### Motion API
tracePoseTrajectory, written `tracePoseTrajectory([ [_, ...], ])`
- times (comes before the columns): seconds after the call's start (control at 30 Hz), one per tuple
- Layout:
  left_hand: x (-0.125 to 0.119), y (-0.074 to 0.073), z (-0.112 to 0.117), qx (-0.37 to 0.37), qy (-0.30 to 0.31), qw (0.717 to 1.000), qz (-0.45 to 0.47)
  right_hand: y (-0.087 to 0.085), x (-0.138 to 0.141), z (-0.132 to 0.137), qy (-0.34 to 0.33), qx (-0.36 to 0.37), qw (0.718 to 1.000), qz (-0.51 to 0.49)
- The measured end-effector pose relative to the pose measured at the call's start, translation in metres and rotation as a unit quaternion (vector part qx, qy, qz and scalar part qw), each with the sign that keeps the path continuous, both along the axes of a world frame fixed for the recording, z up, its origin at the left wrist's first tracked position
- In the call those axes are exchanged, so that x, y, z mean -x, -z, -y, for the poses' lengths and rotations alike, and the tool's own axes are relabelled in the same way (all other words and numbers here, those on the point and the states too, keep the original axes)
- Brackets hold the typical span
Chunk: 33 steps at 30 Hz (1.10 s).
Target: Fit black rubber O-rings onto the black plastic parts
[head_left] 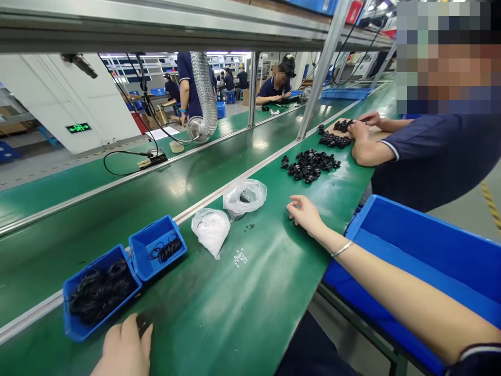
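My left hand (124,345) is at the bottom edge, its fingers closed on a small black part (143,324) next to a blue plastic bin (78,308) of black rubber rings. A second, smaller blue bin (146,263) beside it holds a few rings. My right hand (306,214) rests on the green conveyor bench (250,292), empty and loosely curled, with a metal bangle on the wrist. Nearest it lie a plastic bag of black parts (245,198) and a heap of black plastic parts (309,166). A white-filled bag (211,231) and small white pieces (240,257) lie left of it.
A co-worker (434,151) across the bench handles more black parts (334,140). A large blue crate (395,271) stands beside the bench on my right. A second green bench holds a soldering iron stand (152,159) and a silver extraction duct (205,96). Shelf rails run overhead.
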State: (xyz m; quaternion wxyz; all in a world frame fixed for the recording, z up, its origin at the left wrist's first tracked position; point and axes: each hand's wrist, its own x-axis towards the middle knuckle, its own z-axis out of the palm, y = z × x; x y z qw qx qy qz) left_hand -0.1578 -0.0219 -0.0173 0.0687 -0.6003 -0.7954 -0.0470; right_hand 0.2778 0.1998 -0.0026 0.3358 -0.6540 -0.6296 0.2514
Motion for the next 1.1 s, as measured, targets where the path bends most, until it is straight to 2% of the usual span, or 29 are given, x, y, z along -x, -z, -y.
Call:
tracePoseTrajectory([
  [0.03,-0.009,-0.003,-0.001,0.002,0.009,1.000,0.021,0.003,0.006,0.004,-0.028,0.003,1.000,-0.001],
  [0.1,-0.032,-0.010,-0.003,-0.004,0.024,0.992,0.123,0.007,0.021,0.016,-0.106,0.003,0.994,-0.002],
  [0.17,-0.056,-0.014,-0.003,0.018,0.042,0.957,0.288,0.008,0.039,0.030,-0.186,-0.007,0.983,0.001],
  [0.2,-0.068,-0.015,-0.002,0.039,0.041,0.922,0.382,0.008,0.048,0.036,-0.218,-0.016,0.976,0.004],
  [0.27,-0.089,-0.013,0.000,0.079,0.031,0.829,0.553,0.006,0.066,0.045,-0.266,-0.037,0.963,0.013],
  [0.33,-0.104,-0.008,0.002,0.081,0.016,0.743,0.664,0.005,0.079,0.051,-0.298,-0.056,0.953,0.024],
  [0.4,-0.113,-0.004,0.003,0.059,0.004,0.685,0.726,0.005,0.088,0.053,-0.321,-0.074,0.944,0.037],
  [0.47,-0.115,-0.003,0.003,0.045,0.002,0.651,0.758,0.006,0.093,0.053,-0.337,-0.090,0.936,0.051],
  [0.53,-0.112,-0.004,0.001,0.060,0.018,0.634,0.771,0.008,0.095,0.053,-0.347,-0.103,0.930,0.063],
  [0.7,-0.104,-0.009,-0.001,0.107,0.055,0.615,0.779,0.014,0.095,0.053,-0.338,-0.123,0.929,0.087],
  [0.93,-0.106,-0.006,0.001,0.084,0.049,0.610,0.786,0.022,0.090,0.058,-0.311,-0.142,0.933,0.115],
  [1.1,-0.104,-0.008,0.001,0.067,0.052,0.579,0.811,0.026,0.082,0.058,-0.305,-0.160,0.931,0.124],
])
